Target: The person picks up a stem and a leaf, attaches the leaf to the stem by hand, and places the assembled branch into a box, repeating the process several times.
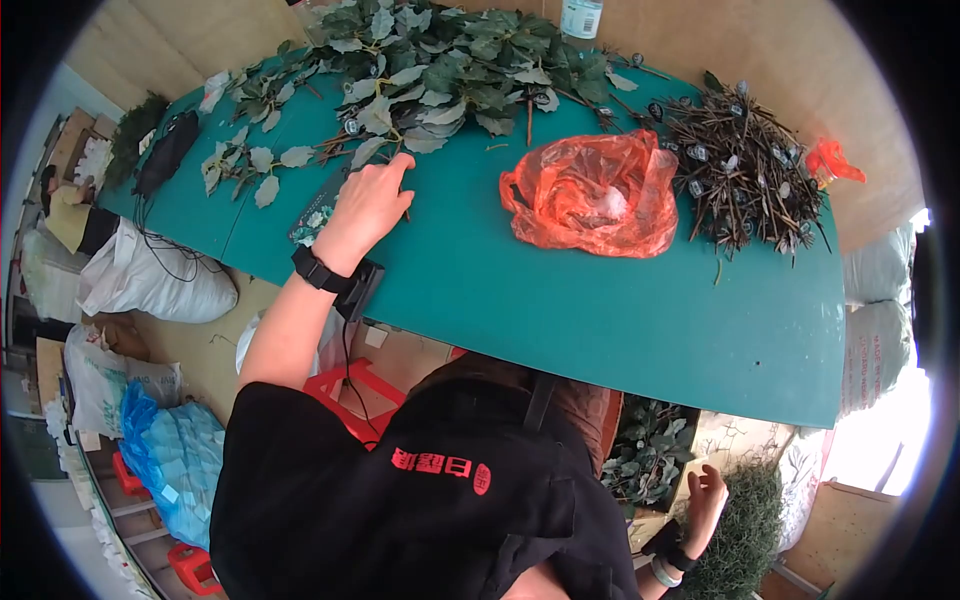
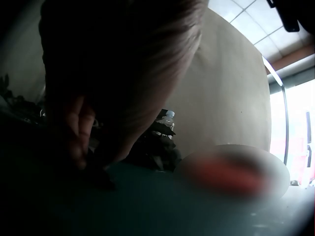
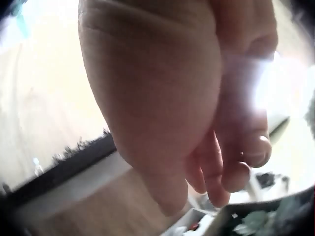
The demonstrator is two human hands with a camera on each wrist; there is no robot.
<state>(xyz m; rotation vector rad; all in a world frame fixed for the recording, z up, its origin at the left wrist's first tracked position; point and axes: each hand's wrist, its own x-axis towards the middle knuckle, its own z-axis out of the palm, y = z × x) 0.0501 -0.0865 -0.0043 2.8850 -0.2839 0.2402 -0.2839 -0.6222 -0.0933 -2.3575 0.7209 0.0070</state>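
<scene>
Head view: left hand (image 1: 368, 205) by leaves (image 1: 375, 115), grip unclear; right hand (image 1: 706, 508) empty, fingers (image 3: 212, 167) loosely bent, clearer in right wrist view.

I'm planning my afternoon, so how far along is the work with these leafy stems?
Probably partway. The leafy heap at the table's back looks done, as may the leaves below the table. The left hand seems to pinch a stem, its grip partly hidden; the right hand is empty. The leafless twig pile likely remains.
</scene>
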